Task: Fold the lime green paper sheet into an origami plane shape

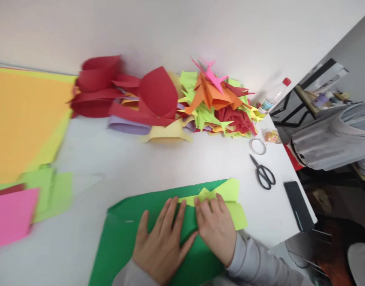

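A folded lime-green paper (233, 194) lies on a dark green sheet (111, 246) near the table's front edge. My left hand (163, 242) rests flat and spread on the green sheet, its fingertips at the left end of the lime paper. Just to the right, my right hand (216, 230) has its fingers curled and pressed down on the lime paper's lower edge; the fingertips touch the paper, and its thumb reaches toward my left hand. Part of the lime paper is hidden under the fingers.
Red folded papers (158, 95) and a pile of star-like folded shapes (218, 103) stand along the wall. Orange sheets (27, 123) and pink paper (14, 216) lie left. Scissors (264, 174), a tape roll (257, 146), a phone (298, 206) and a bottle (273, 97) are right. A person (328, 139) is beyond.
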`<state>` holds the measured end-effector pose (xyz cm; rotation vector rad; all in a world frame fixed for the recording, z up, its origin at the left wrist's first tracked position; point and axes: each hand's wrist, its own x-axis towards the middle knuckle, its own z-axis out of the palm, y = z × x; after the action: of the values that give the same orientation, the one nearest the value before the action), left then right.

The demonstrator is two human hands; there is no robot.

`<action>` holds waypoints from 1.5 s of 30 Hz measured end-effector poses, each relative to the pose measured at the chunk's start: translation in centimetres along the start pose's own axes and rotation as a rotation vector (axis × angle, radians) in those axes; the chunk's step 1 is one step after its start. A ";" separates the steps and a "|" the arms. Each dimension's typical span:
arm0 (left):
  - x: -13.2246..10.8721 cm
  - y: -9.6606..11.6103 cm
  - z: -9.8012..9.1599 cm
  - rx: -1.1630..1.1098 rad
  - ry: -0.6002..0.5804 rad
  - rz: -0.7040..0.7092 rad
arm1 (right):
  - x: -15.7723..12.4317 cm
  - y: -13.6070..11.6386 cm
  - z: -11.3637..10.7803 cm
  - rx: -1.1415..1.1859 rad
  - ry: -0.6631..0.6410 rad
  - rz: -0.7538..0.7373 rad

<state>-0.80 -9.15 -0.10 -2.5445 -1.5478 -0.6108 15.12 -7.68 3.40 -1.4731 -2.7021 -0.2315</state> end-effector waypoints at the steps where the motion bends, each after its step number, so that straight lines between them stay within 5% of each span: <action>1: -0.2 0.1 0.0 -0.005 -0.021 -0.034 | -0.1 0.0 0.1 -0.003 -0.007 0.008; 9: -0.5 0.0 0.2 0.051 -0.019 -0.156 | -0.2 0.0 0.2 -0.034 0.000 -0.012; 37: -0.1 -1.9 -0.8 0.085 0.040 -0.116 | -0.6 0.1 0.4 -0.047 0.023 -0.044; 45: 3.1 -3.3 -2.2 0.039 0.120 -0.060 | 0.2 0.7 0.6 -0.046 0.020 -0.057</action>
<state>-3.03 -5.64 2.69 -2.3939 -1.5841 -0.7186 15.59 -7.06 2.91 -1.3990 -2.7434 -0.3112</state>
